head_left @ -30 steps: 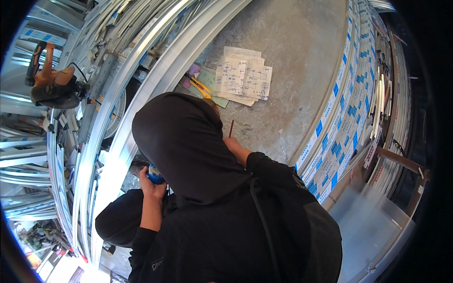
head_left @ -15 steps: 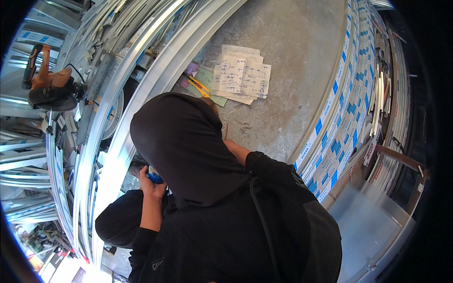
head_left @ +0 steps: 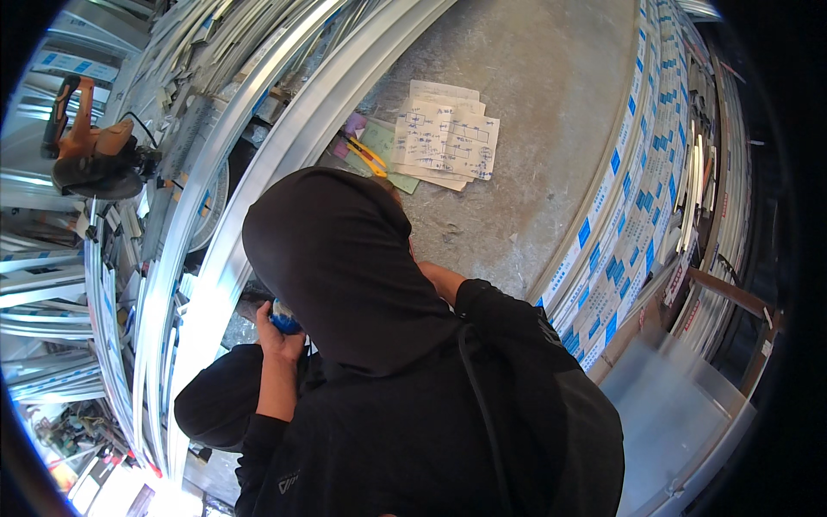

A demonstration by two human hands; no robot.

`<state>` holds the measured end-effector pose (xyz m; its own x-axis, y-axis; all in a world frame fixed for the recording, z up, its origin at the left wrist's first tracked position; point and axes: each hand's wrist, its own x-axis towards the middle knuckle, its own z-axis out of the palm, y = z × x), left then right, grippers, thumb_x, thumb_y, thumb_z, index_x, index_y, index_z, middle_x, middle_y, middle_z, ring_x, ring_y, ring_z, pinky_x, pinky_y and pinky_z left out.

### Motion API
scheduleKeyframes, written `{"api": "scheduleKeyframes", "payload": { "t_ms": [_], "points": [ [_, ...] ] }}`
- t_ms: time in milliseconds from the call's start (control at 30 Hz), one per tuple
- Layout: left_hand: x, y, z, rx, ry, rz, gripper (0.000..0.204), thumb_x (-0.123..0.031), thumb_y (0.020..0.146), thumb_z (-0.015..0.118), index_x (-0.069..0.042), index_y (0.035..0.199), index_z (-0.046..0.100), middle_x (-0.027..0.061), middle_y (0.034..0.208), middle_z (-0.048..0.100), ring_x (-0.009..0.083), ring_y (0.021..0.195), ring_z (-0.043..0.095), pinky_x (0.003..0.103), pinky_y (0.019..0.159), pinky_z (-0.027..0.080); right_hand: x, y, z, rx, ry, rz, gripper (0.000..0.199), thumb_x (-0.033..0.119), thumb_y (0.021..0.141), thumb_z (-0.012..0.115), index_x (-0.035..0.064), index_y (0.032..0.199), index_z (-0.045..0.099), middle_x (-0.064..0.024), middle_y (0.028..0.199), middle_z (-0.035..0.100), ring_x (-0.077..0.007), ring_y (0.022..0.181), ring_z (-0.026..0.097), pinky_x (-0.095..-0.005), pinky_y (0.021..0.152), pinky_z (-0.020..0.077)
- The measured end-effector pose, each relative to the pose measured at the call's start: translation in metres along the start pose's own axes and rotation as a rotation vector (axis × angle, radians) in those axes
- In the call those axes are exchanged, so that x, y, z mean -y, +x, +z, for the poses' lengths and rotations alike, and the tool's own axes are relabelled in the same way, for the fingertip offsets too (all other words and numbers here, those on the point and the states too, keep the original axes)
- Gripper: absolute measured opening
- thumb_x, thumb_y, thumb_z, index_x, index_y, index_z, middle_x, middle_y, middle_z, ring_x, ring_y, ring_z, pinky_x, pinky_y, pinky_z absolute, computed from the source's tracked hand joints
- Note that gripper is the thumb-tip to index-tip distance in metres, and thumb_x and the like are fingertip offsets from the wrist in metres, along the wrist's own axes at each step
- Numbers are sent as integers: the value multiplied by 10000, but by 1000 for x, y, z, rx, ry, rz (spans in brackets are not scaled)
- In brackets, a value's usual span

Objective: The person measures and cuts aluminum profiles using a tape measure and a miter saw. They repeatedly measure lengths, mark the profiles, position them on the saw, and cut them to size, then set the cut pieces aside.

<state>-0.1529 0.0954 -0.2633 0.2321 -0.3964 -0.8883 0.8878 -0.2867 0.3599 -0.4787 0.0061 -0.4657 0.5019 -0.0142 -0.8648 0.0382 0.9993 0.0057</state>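
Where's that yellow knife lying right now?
In the head view, the yellow knife lies on the grey bench, upper middle, just left of the stack of paper sheets and right of the long metal profile.

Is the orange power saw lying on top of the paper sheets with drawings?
No: the orange power saw sits far off at the upper left among metal profiles, while the paper sheets lie apart on the grey surface.

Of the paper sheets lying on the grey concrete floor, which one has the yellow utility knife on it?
The pale green sheet, sticking out to the left from under the white sheets with line drawings. The yellow utility knife lies across it; the white ones carry nothing.
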Motion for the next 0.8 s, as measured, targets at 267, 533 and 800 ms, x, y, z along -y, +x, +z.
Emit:
{"api": "scheduleKeyframes", "payload": {
  "t_ms": [267,533,800],
  "points": [
    [-1,2,-5,-55,-24,-11,507,-432,899,591,-80,1265,590,116,1252,648,325,1159,611,537,1025,463,-2,45,-48,-477,-67,-234,302,288,960,542,18,901,664,-98,766,635,-250,632,569,-413,550,430],
    [-2,1,-9,-48,-64,-56,490,-432,900,581,-75,1236,595,113,1210,653,325,1135,613,533,1015,455,44,-28,44,-306,-292,-417,193,235,911,539,89,834,638,-48,758,604,-210,638,543,-384,543,394],
    [-1,-5,-2,-59,-94,-37,416,-414,891,579,-56,1100,615,88,1048,661,274,989,622,453,904,504,45,-20,41,-376,-381,-443,202,253,911,544,102,816,640,-34,735,593,-207,636,544,-392,550,417]
  ]
}}
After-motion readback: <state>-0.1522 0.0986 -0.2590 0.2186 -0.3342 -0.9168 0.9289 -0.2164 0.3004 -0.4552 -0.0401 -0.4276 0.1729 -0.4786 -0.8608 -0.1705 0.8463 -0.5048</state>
